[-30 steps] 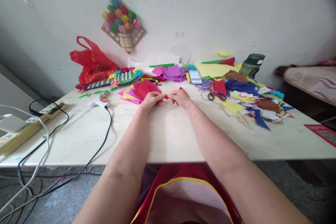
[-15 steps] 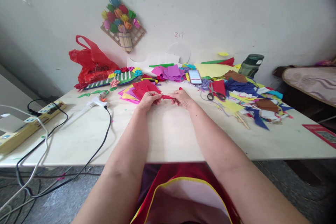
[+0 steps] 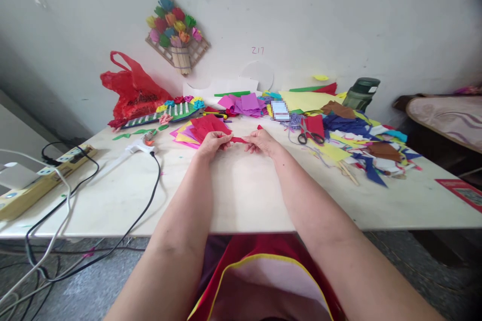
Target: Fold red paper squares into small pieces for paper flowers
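Note:
My left hand (image 3: 213, 141) and my right hand (image 3: 261, 141) are stretched out over the middle of the white table (image 3: 241, 195). Both pinch a narrow folded red paper strip (image 3: 238, 139) that spans the gap between them, just above the tabletop. Fingers of both hands are curled on its ends. Right behind my left hand lies a stack of red, pink and yellow paper sheets (image 3: 199, 129).
Scissors (image 3: 311, 135) lie right of my hands beside a heap of coloured paper scraps (image 3: 361, 145). A glue gun (image 3: 140, 146) with a black cord, a power strip (image 3: 41, 176), a red plastic bag (image 3: 131, 88) and a dark green bottle (image 3: 361, 93) stand around.
My hands have drawn slightly apart, so more of the red strip shows between them. Everything else is as it was.

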`<control>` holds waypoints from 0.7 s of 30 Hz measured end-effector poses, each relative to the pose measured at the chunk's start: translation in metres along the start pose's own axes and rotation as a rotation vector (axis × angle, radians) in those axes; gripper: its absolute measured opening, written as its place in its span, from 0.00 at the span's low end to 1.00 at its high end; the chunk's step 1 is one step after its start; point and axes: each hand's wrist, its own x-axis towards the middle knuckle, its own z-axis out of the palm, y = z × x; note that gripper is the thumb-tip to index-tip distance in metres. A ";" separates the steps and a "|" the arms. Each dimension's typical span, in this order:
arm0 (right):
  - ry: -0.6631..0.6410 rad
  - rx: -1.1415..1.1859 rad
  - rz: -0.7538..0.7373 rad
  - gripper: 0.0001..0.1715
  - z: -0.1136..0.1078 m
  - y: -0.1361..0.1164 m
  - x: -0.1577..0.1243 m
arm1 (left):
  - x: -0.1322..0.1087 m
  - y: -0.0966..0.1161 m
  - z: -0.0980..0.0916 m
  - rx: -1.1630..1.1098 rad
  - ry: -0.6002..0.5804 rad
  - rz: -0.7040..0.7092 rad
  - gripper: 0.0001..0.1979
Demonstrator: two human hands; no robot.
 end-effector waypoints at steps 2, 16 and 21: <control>0.005 -0.028 -0.009 0.17 -0.001 0.001 0.000 | 0.000 0.001 0.001 0.015 0.004 -0.009 0.16; -0.114 -0.098 -0.028 0.11 0.006 0.001 0.001 | -0.004 0.008 0.010 0.091 -0.110 0.009 0.16; -0.101 -0.094 -0.092 0.08 0.010 0.004 0.003 | -0.002 0.006 0.012 0.082 -0.123 -0.027 0.16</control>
